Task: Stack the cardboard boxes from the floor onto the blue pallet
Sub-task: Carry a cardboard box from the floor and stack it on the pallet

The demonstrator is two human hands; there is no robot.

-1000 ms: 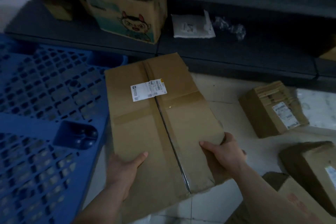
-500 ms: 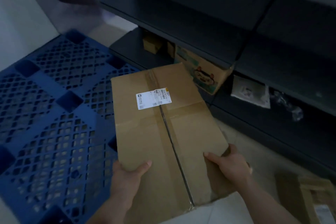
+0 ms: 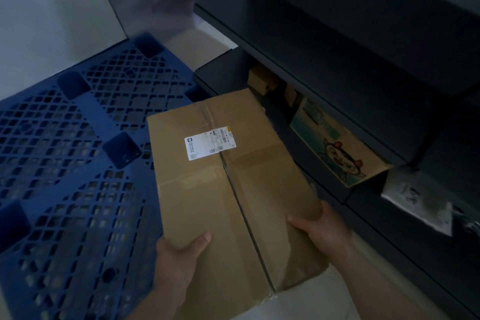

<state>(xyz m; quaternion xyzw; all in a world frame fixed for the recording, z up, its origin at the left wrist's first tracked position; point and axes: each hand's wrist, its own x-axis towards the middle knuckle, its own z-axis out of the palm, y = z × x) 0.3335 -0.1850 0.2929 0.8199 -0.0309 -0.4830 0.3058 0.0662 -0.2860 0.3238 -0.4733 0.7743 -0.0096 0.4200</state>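
- Cardboard box (image 3: 228,184), brown, large, top flaps taped shut along a centre seam; sits mid-view, long axis running from 6 to 12 o'clock, held between both hands. Its left edge overlaps the right edge of the pallet in view; whether it rests on anything cannot be told.
- Shipping label (image 3: 209,143), white with barcodes, stuck across the seam on the far half of the box top.
- Left hand (image 3: 179,254), at 7 o'clock of the box: grips the near edge, thumb laid on the top face, fingers hidden beneath.
- Right hand (image 3: 322,228), at 4 o'clock of the box: grips the right side near the closest corner, thumb on top, fingers wrapped round the side.
- Blue pallet (image 3: 78,150), plastic lattice with solid square blocks, lying on the floor at 9 o'clock of the box.
- Dark shelving unit (image 3: 337,60), from 12 to 4 o'clock, several tiers.
- Printed carton (image 3: 337,148) with a cartoon figure, on a low shelf at 3 o'clock.
- Small cardboard boxes (image 3: 262,80), on the same shelf at 1 o'clock, dim.
- White packet (image 3: 415,202), on the shelf to the right of the printed carton.
- Pale floor (image 3: 298,301), showing below the box's near right corner.
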